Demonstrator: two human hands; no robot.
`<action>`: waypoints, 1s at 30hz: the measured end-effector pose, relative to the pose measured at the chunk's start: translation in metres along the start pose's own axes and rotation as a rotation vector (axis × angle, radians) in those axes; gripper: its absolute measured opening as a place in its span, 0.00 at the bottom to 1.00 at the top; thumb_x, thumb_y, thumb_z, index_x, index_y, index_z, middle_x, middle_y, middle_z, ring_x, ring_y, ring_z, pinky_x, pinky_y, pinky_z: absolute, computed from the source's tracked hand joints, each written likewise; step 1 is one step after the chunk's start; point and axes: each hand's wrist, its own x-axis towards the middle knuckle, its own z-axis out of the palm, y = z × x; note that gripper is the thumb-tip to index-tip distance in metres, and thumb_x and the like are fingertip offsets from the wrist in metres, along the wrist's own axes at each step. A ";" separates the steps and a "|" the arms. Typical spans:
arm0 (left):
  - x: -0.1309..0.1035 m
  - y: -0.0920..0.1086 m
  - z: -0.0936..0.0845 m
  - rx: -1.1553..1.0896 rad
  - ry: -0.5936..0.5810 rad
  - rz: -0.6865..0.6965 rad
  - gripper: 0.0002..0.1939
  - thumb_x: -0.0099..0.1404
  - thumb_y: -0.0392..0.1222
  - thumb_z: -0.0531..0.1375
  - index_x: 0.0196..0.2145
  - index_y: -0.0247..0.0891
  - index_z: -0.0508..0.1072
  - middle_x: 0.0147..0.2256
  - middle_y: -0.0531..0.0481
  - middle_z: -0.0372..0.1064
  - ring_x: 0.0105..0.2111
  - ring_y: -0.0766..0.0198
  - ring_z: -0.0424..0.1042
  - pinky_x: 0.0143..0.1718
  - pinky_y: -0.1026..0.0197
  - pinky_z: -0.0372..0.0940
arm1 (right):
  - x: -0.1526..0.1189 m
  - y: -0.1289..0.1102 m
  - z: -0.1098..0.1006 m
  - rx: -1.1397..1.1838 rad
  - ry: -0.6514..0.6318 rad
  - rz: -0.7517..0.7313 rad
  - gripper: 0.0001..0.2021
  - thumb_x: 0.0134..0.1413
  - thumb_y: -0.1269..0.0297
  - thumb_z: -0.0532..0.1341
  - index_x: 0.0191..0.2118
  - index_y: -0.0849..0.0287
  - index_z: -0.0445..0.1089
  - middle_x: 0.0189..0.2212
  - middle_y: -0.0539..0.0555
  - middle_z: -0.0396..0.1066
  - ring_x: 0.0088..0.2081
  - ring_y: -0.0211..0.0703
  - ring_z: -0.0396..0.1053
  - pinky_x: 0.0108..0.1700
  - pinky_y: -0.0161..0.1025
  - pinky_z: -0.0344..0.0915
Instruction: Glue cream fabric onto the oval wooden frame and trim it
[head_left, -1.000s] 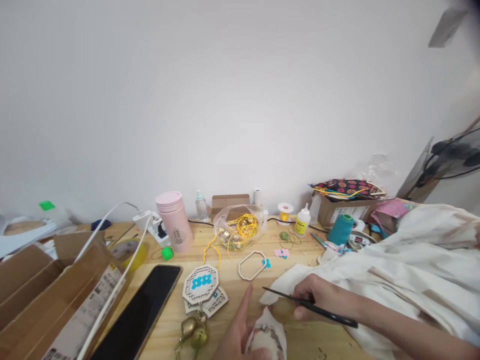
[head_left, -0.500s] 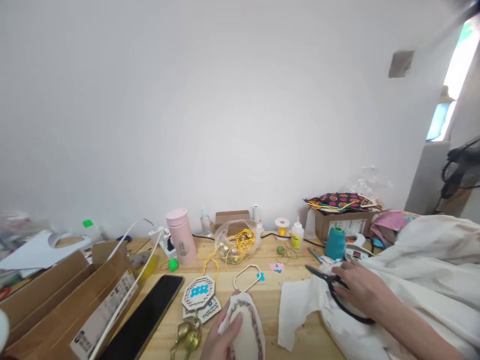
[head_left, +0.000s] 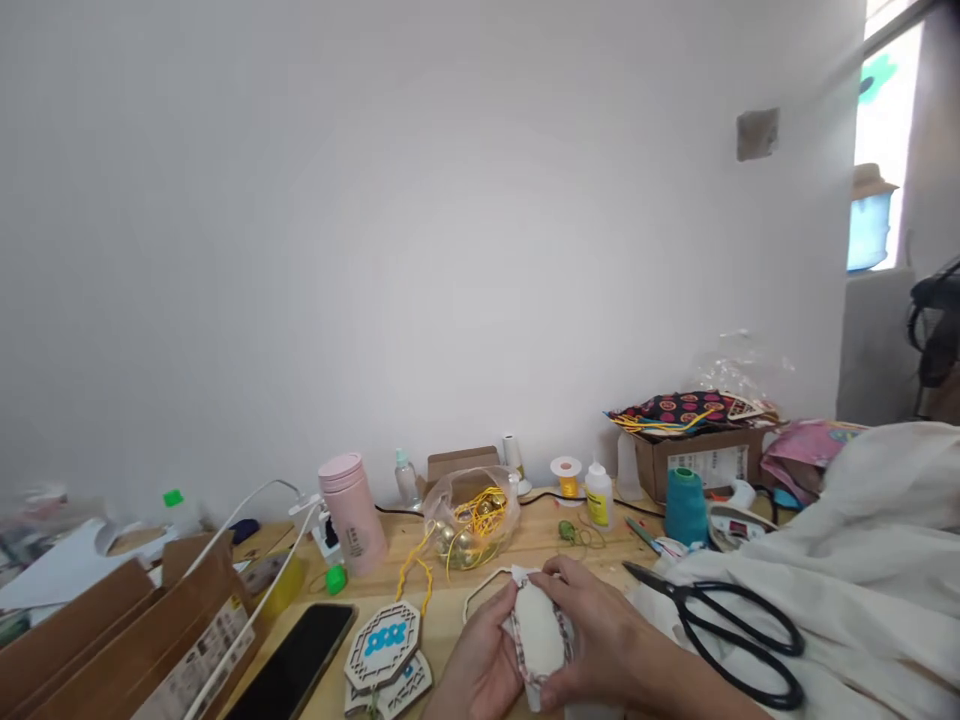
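Note:
Near the front edge of the view, my left hand (head_left: 480, 665) grips the left side of an oval piece wrapped in white fabric (head_left: 540, 632). Its border looks dark and gathered. My right hand (head_left: 604, 635) is closed on the right side of the same piece, fingers at its top and thumb near its lower end. To the right of my hands, black-handled scissors (head_left: 694, 592) rest on a heap of white cloth (head_left: 862, 580). An elongated wooden frame (head_left: 478, 588) lies just behind my left hand, partly hidden.
Octagonal wooden pieces (head_left: 384, 645) and a phone (head_left: 296, 660) lie left, beside a cardboard box (head_left: 112, 640). Behind stand a pink tumbler (head_left: 352, 515), a bag of bells and yellow cord (head_left: 472, 520), a glue bottle (head_left: 598, 495) and a teal thread cone (head_left: 685, 508).
My right hand has let go of the scissors on the white cloth and moved left to the oval piece. Both hands now hold it. The view has shifted slightly right.

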 end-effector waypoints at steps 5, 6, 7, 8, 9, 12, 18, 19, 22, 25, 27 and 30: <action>-0.001 0.008 -0.011 -0.009 0.126 0.027 0.07 0.57 0.34 0.56 0.34 0.30 0.69 0.23 0.47 0.74 0.30 0.57 0.74 0.34 0.57 0.67 | -0.005 -0.004 -0.013 0.047 0.093 0.000 0.31 0.34 0.49 0.65 0.47 0.57 0.62 0.41 0.54 0.64 0.41 0.45 0.62 0.42 0.38 0.59; -0.002 0.011 -0.013 -0.008 0.152 0.021 0.07 0.58 0.34 0.54 0.35 0.29 0.69 0.22 0.48 0.74 0.29 0.58 0.74 0.34 0.56 0.68 | -0.005 -0.004 -0.018 0.021 0.088 0.019 0.28 0.34 0.49 0.64 0.44 0.57 0.64 0.38 0.53 0.66 0.38 0.44 0.63 0.40 0.37 0.59; -0.002 0.014 -0.015 -0.010 0.173 0.019 0.09 0.60 0.34 0.53 0.38 0.29 0.68 0.21 0.49 0.74 0.28 0.58 0.74 0.33 0.56 0.68 | -0.006 -0.004 -0.024 -0.017 0.044 0.031 0.26 0.34 0.50 0.65 0.42 0.57 0.66 0.36 0.52 0.67 0.36 0.43 0.64 0.38 0.37 0.60; -0.002 0.017 -0.016 -0.014 0.193 0.029 0.10 0.61 0.34 0.51 0.40 0.30 0.67 0.21 0.49 0.74 0.28 0.59 0.74 0.32 0.56 0.68 | -0.006 -0.002 -0.029 -0.061 -0.037 0.037 0.24 0.32 0.51 0.65 0.39 0.56 0.67 0.34 0.51 0.68 0.34 0.43 0.65 0.36 0.36 0.60; -0.002 0.019 -0.017 -0.016 0.223 0.063 0.12 0.61 0.34 0.51 0.42 0.29 0.66 0.22 0.48 0.74 0.28 0.59 0.74 0.31 0.56 0.69 | -0.007 0.000 -0.034 -0.095 -0.142 0.042 0.21 0.31 0.54 0.66 0.36 0.56 0.69 0.31 0.50 0.69 0.32 0.42 0.65 0.33 0.35 0.60; -0.004 0.022 -0.018 -0.001 0.229 0.091 0.15 0.61 0.35 0.52 0.46 0.28 0.64 0.25 0.45 0.75 0.29 0.59 0.74 0.29 0.59 0.69 | -0.009 0.008 -0.051 -0.160 -0.364 0.117 0.07 0.32 0.66 0.65 0.26 0.54 0.72 0.22 0.45 0.69 0.25 0.36 0.66 0.26 0.30 0.58; -0.006 0.016 -0.013 0.023 0.206 -0.029 0.18 0.57 0.39 0.57 0.46 0.31 0.64 0.28 0.45 0.76 0.28 0.57 0.74 0.32 0.54 0.69 | -0.013 0.033 -0.105 -0.485 0.133 0.486 0.12 0.44 0.74 0.53 0.35 0.60 0.70 0.34 0.57 0.69 0.38 0.46 0.65 0.34 0.37 0.58; -0.007 0.015 -0.012 0.024 0.186 -0.038 0.18 0.57 0.39 0.57 0.46 0.31 0.64 0.28 0.45 0.76 0.28 0.57 0.74 0.33 0.54 0.68 | -0.013 0.035 -0.110 -0.513 0.342 0.499 0.12 0.45 0.72 0.54 0.37 0.59 0.68 0.37 0.57 0.67 0.39 0.46 0.64 0.36 0.38 0.58; -0.008 0.011 -0.008 0.042 0.143 -0.070 0.19 0.56 0.39 0.59 0.45 0.32 0.66 0.27 0.46 0.75 0.30 0.57 0.74 0.33 0.55 0.68 | -0.010 0.030 -0.097 -0.324 0.525 0.387 0.10 0.48 0.61 0.55 0.36 0.60 0.67 0.33 0.55 0.67 0.32 0.41 0.64 0.33 0.35 0.59; -0.010 0.005 -0.005 0.076 0.073 -0.106 0.19 0.55 0.43 0.59 0.45 0.33 0.66 0.29 0.46 0.75 0.30 0.57 0.74 0.33 0.56 0.67 | -0.005 0.013 -0.056 -0.027 0.239 0.334 0.11 0.46 0.56 0.58 0.32 0.58 0.69 0.25 0.50 0.68 0.25 0.37 0.62 0.27 0.32 0.56; -0.010 0.001 -0.004 0.091 -0.008 -0.131 0.20 0.56 0.44 0.58 0.45 0.33 0.66 0.30 0.45 0.75 0.30 0.57 0.74 0.32 0.57 0.66 | -0.002 0.003 -0.028 0.066 0.088 0.354 0.12 0.40 0.56 0.62 0.30 0.58 0.69 0.22 0.47 0.67 0.23 0.35 0.61 0.24 0.31 0.53; -0.010 -0.003 -0.004 0.098 -0.078 -0.145 0.19 0.57 0.43 0.57 0.45 0.32 0.66 0.31 0.44 0.75 0.29 0.58 0.73 0.32 0.58 0.65 | -0.003 -0.003 -0.006 0.109 -0.006 0.371 0.13 0.37 0.56 0.65 0.29 0.59 0.69 0.21 0.46 0.65 0.22 0.35 0.59 0.23 0.31 0.51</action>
